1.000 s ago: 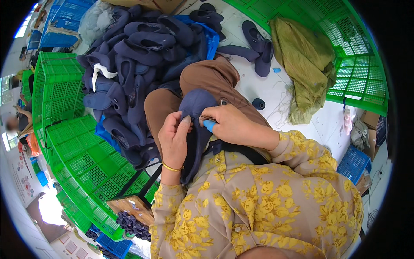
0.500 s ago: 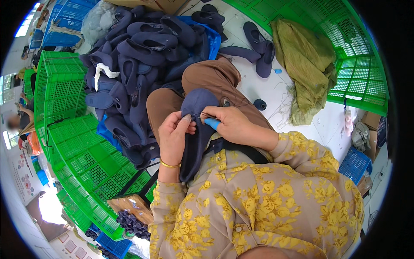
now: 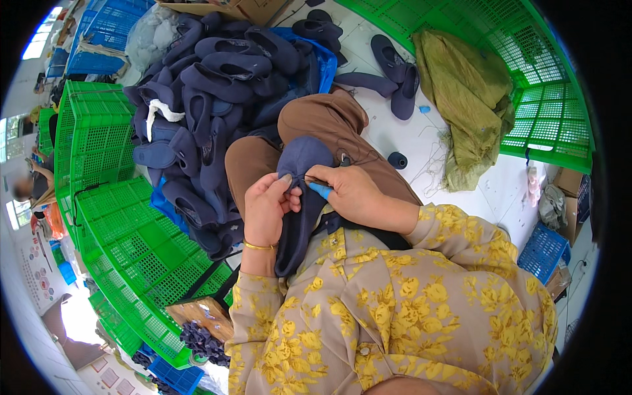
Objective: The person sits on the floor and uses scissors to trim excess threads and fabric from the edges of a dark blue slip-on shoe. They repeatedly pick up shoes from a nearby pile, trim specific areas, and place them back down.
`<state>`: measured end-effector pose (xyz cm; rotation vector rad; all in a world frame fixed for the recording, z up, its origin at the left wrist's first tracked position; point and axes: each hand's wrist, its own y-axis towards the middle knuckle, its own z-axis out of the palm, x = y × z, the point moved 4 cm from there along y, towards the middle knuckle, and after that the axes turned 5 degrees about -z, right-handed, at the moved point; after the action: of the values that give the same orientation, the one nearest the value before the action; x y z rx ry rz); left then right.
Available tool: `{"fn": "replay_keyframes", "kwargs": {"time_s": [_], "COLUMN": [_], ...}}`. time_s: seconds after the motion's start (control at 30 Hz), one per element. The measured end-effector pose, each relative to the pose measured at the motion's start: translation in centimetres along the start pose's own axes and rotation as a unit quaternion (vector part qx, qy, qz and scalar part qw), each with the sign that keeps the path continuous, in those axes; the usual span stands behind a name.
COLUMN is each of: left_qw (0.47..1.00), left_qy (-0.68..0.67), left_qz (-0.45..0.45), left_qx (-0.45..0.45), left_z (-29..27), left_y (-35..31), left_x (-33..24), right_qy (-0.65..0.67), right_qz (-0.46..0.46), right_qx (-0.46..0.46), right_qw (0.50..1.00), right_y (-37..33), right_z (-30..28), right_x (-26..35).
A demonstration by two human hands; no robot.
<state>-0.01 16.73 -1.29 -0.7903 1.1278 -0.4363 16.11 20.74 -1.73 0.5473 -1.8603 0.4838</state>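
The left hand (image 3: 265, 209) comes up almost straight from below, wrist level with the palm, its thumb and forefinger pinching the edge of a dark blue shoe (image 3: 304, 153) and its other fingers curled in. The right hand (image 3: 355, 194) slants in from the right, closed, fingertips meeting at the shoe's opening, a blue wrap (image 3: 320, 190) on one finger; what they pinch is too small to tell. The shoe lies between both hands, toe beyond them.

Yellow-flowered beige shirt (image 3: 401, 296); brown trousers (image 3: 317, 121); gold bangle (image 3: 260, 247).
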Motion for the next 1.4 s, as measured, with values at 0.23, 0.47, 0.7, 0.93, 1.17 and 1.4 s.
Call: {"fn": "replay_keyframes", "kwargs": {"time_s": [0.23,0.47,0.7,0.93,1.17,1.4], "left_qw": [1.0,1.0,1.0,0.999,0.997,0.992], "left_qy": [-0.007,-0.018,-0.017,-0.01,0.034,0.068], "left_qz": [-0.013,0.0,0.023,0.045,0.068,0.109], "left_qx": [0.001,0.009,0.012,0.022,0.024,0.007], "left_z": [-0.1,-0.1,-0.1,0.1,0.4,0.9], "left_y": [0.4,0.5,0.3,0.2,0.0,-0.2], "left_x": [0.1,0.4,0.8,1.1,1.2,1.4], "right_qy": [0.004,0.002,0.018,0.02,-0.06,-0.191], "right_qz": [-0.016,0.019,0.027,-0.025,-0.026,-0.238], "right_qx": [-0.043,-0.038,-0.057,-0.016,0.049,-0.066], "right_qw": [0.999,0.999,0.998,0.999,0.997,0.95], "right_y": [0.2,0.3,0.3,1.5,2.4,1.8], "right_z": [0.4,0.5,1.2,0.8,0.4,-0.2], "right_x": [-0.1,0.2,-0.5,1.3,0.6,2.0]}}
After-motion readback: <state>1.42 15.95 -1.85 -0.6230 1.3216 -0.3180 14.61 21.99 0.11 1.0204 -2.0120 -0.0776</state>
